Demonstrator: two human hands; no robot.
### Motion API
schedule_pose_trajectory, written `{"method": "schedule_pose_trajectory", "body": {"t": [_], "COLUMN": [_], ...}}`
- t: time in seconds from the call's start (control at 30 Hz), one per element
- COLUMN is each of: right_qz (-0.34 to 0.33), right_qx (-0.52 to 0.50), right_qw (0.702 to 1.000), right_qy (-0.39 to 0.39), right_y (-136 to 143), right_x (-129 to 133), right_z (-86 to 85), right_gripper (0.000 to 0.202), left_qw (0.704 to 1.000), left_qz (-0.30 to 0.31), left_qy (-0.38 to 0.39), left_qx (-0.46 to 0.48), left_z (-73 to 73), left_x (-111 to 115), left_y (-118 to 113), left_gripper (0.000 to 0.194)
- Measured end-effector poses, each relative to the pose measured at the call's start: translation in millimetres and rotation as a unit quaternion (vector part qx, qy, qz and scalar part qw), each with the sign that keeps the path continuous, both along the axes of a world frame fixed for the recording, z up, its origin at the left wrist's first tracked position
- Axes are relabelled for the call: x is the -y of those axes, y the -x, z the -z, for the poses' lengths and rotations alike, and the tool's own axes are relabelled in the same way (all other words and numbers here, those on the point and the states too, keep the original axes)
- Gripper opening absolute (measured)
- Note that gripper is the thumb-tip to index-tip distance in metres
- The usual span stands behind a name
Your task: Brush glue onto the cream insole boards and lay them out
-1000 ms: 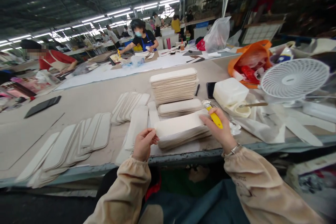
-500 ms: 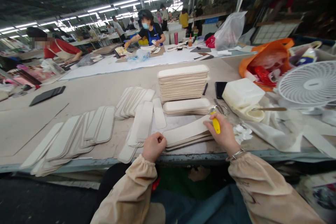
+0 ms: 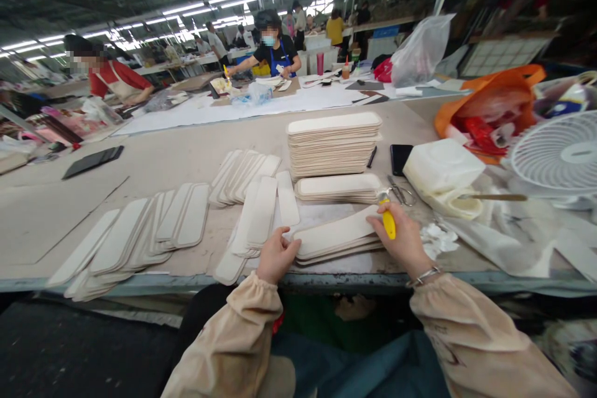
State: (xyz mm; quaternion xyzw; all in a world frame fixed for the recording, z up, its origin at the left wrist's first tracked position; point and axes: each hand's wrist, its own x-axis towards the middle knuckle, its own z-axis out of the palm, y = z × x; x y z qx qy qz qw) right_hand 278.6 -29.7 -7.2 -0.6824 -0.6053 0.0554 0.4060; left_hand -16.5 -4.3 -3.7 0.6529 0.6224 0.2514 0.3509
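The work looks partway through, judging by how the pale strips are spread between neat stacks and loose groups. Behind the hands, a tall, squared stack (image 3: 333, 158) stands on the middle of the worktop (image 3: 177, 158), with a low stack (image 3: 338, 188) just in front of it, also tidy. These two seem the most settled part, though the pictures do not show whether their strips are finished.

The near pile (image 3: 338, 235) lies close to the worktop's front edge, between the two hands, its layers slightly uneven; this appears to be the part being handled. The right hand (image 3: 405, 242) grasps a yellow-handled tool (image 3: 388, 224), its thumb and fingertips at the right end of the pile's top strip. The left hand (image 3: 278, 256) is released, fingers loosely parted and no strip in its grasp, beside the pile's left end; whether it touches the pile cannot be told.

A good deal seems left to gather or work on: a large fanned group (image 3: 116, 233) towards the left of the front edge, a smaller fanned group (image 3: 242, 175) farther back, and overlapping strips (image 3: 262, 208) just beyond the left hand. A narrow strip (image 3: 287, 199) lies beside them, near the low stack.
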Motion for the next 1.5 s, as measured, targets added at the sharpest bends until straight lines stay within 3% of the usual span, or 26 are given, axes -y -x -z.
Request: {"method": "schedule_pose_trajectory", "body": {"t": [0.2, 0.33, 0.47, 0.57, 0.67, 0.83, 1.03, 1.3, 1.5], "right_qz": [0.019, -0.003, -0.144, -0.276, -0.315, -0.286, -0.143, -0.086, -0.069], "right_qx": [0.048, 0.108, 0.112, 0.146, 0.161, 0.155, 0.115, -0.038, -0.090], "right_qw": [0.999, 0.993, 0.982, 0.950, 0.935, 0.945, 0.982, 0.994, 0.993], "right_qy": [0.008, -0.057, -0.040, -0.005, 0.025, 0.044, 0.038, 0.051, 0.045], "right_y": [-5, -1, 28, 52, 57, 17, -34, -34, -36], "right_x": [-3, 2, 14, 18, 20, 21, 21, 19, 20], "right_z": [7.1, -0.7, -9.3, -6.7, -1.2, 7.1, 19.5, 20.3, 17.3], "right_gripper": [0.022, 0.018, 0.014, 0.019, 0.030, 0.034, 0.023, 0.028, 0.029], "left_qw": [0.999, 0.999, 0.999, 0.998, 0.998, 0.996, 0.996, 0.993, 0.972], "left_qz": [0.018, 0.022, 0.028, 0.035, 0.041, 0.050, 0.042, 0.014, 0.001], "left_qy": [-0.008, -0.011, -0.016, -0.019, -0.018, -0.025, -0.035, -0.078, -0.052], "left_qx": [-0.025, -0.021, -0.040, -0.046, -0.051, -0.065, -0.064, 0.090, 0.231], "left_z": [5.1, 4.5, 6.3, 9.1, 9.7, 8.1, 7.4, 8.3, 8.4], "left_x": [0, 0, -2, -5, -6, -5, -4, -1, -1], "left_y": [-2, -2, 0, 2, 2, 2, 1, -3, -8], "left_gripper": [0.039, 0.042, 0.046, 0.049, 0.050, 0.049, 0.045, 0.032, 0.025]}}
